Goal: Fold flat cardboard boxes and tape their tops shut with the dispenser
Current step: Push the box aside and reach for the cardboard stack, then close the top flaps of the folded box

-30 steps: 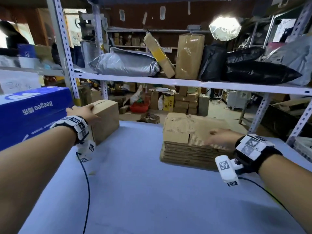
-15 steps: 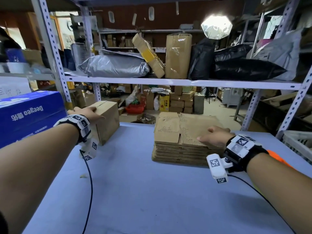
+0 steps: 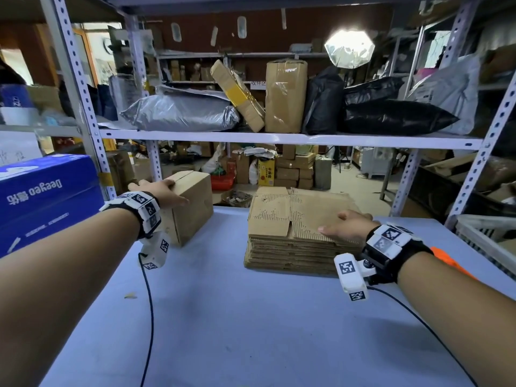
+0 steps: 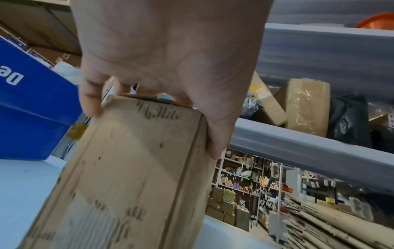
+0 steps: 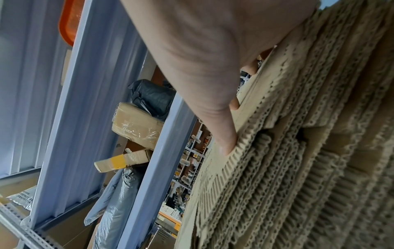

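The right hand [image 3: 346, 224] has slid to the near edge of the flat stack [image 3: 279, 219], fingers straight. The left hand [image 3: 162, 191] grips one folded box [image 3: 192, 208]; the whole stack remains unfolded.

Tan cardboard stack [image 3: 301, 219], blue carton [image 3: 47, 196], bluish table [image 3: 251, 331], perhaps orange dispenser [image 3: 446, 261].

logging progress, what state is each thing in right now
assembled box: upright, top flaps shut, tape not discernible
flat box stack: unfolded, piled on the table
left hand: grips the assembled box's top
right hand: rests flat on the flat box stack
blue carton: closed
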The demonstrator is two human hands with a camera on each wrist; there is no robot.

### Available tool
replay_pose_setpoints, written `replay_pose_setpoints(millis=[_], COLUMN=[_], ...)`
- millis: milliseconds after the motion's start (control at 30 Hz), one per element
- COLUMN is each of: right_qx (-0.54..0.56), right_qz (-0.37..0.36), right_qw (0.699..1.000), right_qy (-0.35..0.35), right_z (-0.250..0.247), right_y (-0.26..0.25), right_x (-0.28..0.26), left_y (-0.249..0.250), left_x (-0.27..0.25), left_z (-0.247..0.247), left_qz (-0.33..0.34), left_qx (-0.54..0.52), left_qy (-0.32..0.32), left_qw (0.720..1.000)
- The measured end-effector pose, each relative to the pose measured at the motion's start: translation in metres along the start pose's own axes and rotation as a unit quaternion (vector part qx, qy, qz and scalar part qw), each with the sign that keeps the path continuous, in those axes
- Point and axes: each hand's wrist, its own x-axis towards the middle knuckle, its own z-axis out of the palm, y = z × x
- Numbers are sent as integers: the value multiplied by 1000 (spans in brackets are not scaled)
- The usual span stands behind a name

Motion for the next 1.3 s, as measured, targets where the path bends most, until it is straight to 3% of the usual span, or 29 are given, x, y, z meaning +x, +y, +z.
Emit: replay_pose_setpoints(millis=[67, 100, 133, 200, 233, 300, 400, 467, 633, 767, 967, 1067, 1300], right_qx=[7, 9, 12, 25, 33, 55, 76, 99, 136, 272, 511, 533, 522], right_qz=[7, 10, 11, 8, 5, 0, -14, -28, -57, -83, -69, -97, -203], right_qw=[1000, 1000, 1000, 1000, 999, 998, 997, 995, 982, 945, 853, 840, 828], right_qy=[3, 4, 5, -1, -6, -7, 3, 17, 116, 164, 82, 34, -2], right_z=[0, 0, -1, -3, -5, -8, -9, -7, -11, -20, -42, -50, -57], right_y=[2, 3, 4, 6, 7, 9, 14, 19, 28, 28, 24, 24, 35], right_x=[1, 2, 4, 8, 9, 11, 11, 11, 8, 0, -30, -45, -75], left_y=[7, 13, 20, 40, 53, 87, 134, 150, 156, 146, 137, 138, 130], left_x=[-13, -21, -28, -44, -54, -72, -88, -92, -87, -84, -98, -117, -161], left_z=[-6, -10, -14, -17, -16, -3, 26, 39, 45, 34, 18, 6, -20], left_qz=[-16, -9, 30, 181, 257, 322, 237, 196, 141, 87, 123, 155, 213], left_qx=[21, 35, 46, 35, 11, -43, -119, -179, -351, -426, -524, -555, -556], left_qy=[26, 69, 137, 259, 264, 162, -69, -141, -134, -142, -135, -143, -137], left_qw=[999, 997, 989, 948, 929, 932, 962, 954, 916, 889, 832, 805, 791])
